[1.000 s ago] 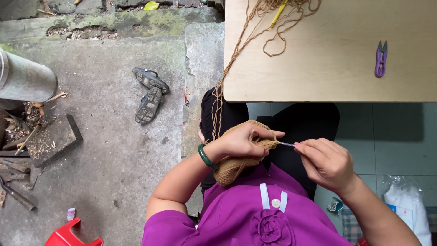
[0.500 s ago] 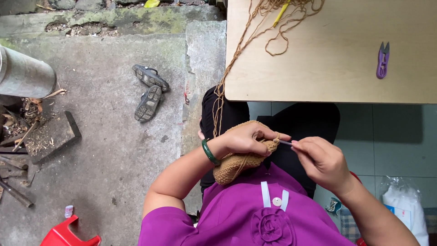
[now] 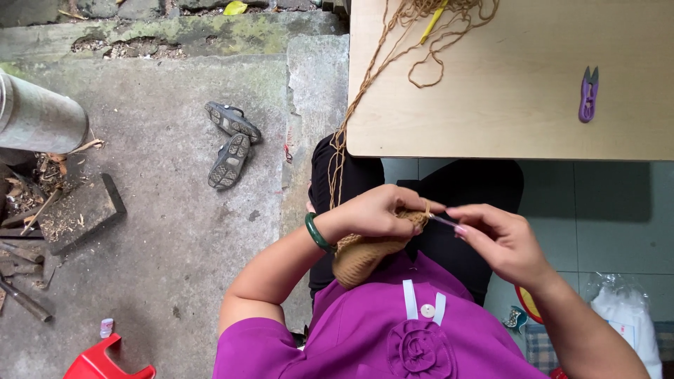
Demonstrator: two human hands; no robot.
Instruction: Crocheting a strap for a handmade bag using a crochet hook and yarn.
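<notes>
My left hand point(image 3: 375, 213), with a green bangle on the wrist, grips a tan crocheted piece point(image 3: 359, 255) held over my lap. My right hand point(image 3: 500, 237) pinches a thin crochet hook point(image 3: 444, 222) whose tip goes into the piece's upper edge, right by my left fingers. Tan yarn point(image 3: 345, 133) runs up from the work over the edge of a light wooden table point(image 3: 519, 119) to a loose tangle on its top.
Purple thread snips point(image 3: 588, 94) lie on the table at the right. A pair of dark sandals point(image 3: 229, 142) rests on the concrete floor to the left. A metal cylinder point(image 3: 38, 119), wood scraps and a red plastic stool point(image 3: 105, 361) sit at far left. A white bag point(image 3: 628, 316) sits lower right.
Both hands stay together at the crocheted piece. My right hand has shifted slightly left and up with the hook; the view has drifted a little.
</notes>
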